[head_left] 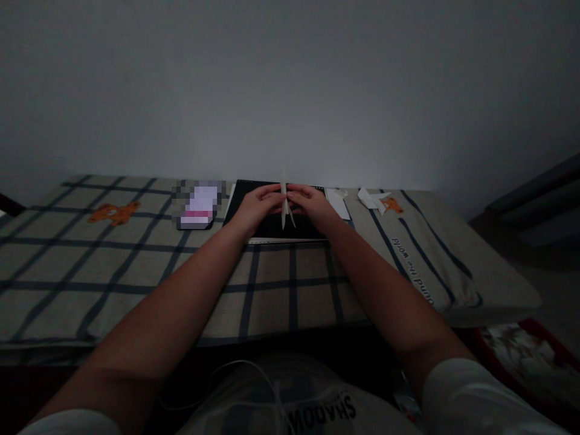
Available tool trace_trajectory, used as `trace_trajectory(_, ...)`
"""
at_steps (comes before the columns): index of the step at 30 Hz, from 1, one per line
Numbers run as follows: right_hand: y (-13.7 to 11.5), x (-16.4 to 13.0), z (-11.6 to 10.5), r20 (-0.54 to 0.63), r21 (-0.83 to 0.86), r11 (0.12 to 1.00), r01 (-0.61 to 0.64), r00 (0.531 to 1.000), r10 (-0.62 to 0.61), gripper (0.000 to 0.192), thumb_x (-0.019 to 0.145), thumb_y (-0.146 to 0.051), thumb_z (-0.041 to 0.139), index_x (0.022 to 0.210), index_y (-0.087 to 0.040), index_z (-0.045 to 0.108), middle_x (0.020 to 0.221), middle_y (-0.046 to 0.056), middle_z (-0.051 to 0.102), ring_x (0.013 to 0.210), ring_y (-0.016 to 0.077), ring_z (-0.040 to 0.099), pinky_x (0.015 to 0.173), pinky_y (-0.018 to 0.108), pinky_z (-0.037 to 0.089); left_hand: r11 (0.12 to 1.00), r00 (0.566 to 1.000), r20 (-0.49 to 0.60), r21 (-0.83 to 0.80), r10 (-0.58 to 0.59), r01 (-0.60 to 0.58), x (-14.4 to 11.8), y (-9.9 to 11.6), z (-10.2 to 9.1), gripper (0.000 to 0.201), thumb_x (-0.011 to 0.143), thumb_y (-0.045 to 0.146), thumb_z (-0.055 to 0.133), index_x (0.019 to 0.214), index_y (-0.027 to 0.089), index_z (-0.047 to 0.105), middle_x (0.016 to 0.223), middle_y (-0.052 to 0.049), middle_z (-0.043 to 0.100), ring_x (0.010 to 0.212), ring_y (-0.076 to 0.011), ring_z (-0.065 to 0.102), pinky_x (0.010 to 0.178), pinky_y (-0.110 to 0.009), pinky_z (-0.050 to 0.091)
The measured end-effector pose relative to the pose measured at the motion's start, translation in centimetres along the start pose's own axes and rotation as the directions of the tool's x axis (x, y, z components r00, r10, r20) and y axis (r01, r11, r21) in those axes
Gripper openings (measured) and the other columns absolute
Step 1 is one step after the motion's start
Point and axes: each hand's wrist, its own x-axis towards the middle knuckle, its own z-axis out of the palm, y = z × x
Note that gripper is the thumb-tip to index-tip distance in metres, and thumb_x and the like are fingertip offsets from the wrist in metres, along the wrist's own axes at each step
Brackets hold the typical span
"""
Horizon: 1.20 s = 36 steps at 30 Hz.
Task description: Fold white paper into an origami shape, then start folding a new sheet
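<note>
A folded piece of white paper [285, 208] stands on edge between my two hands, its lower flaps spread slightly apart. From the left, my left hand [259, 206] pinches it between fingers and thumb. My right hand [312, 204] grips the same paper from the opposite side. Beneath both hands lies a black notebook or board [272, 229] with pale sheets showing at its edges. White sheets [338, 204] rest just right of my right hand. Farther right is a folded white paper shape [374, 199] with pointed ends.
A phone [197, 208] with a lit, blurred screen lies to the left. The checked cloth [149, 266] covers the table, which meets a plain wall [290, 90] at the back. A thin white cable [244, 362] crosses my lap. At lower right stands a red-rimmed container [534, 329].
</note>
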Motion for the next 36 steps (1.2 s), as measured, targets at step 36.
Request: trace_trajectory(36, -0.5, -0.5, 0.0, -0.103, -0.210, 0.978, 0.018, 0.994, -0.041, 0.022, 0.072, -0.031, 0.073, 0.064, -0.019, 0.057, 0.059, -0.003, 0.054, 0.056, 0.0100, 0.048, 0.053, 0.024, 0.038, 0.990, 0.989, -0.112, 0.108, 0.099, -0.087, 0.5, -1.0, -0.6, 0.051, 0.063, 0.027, 0.080, 0.110, 0.013, 0.065, 0.102, -0.010, 0.074, 0.089, -0.0214, 0.069, 0.084, -0.035, 0.054)
